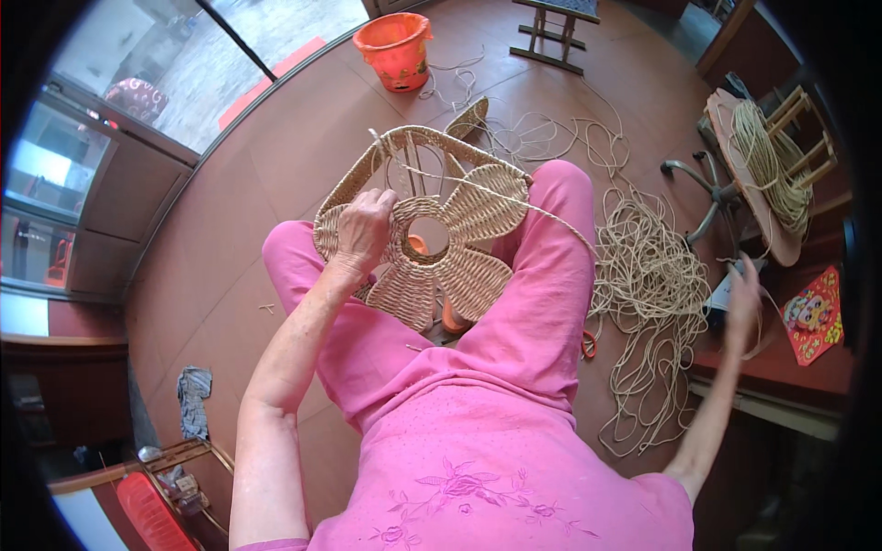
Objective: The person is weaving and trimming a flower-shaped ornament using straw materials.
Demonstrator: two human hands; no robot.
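Observation:
A woven flower-shaped cord panel (485,204), with petals around an open central ring, sits between my knees inside a curved cord-wrapped frame (432,138). My left hand (366,225) is closed on the panel's left side, beside the ring. From the top of the work a strand of cord (556,219) runs rightward over my right knee. Stretched far out to the right, my right hand (742,298) is beside a dark red table; it is blurred, and whether its fingers hold anything is unclear. Thin cord shows close to it.
A heap of loose cord (648,266) lies on the floor right of my leg, near red-handled scissors (589,344). More cord (767,151) hangs over a board by a wheeled chair base (712,197). An orange bucket (393,53) stands ahead; a cloth (194,399) lies left.

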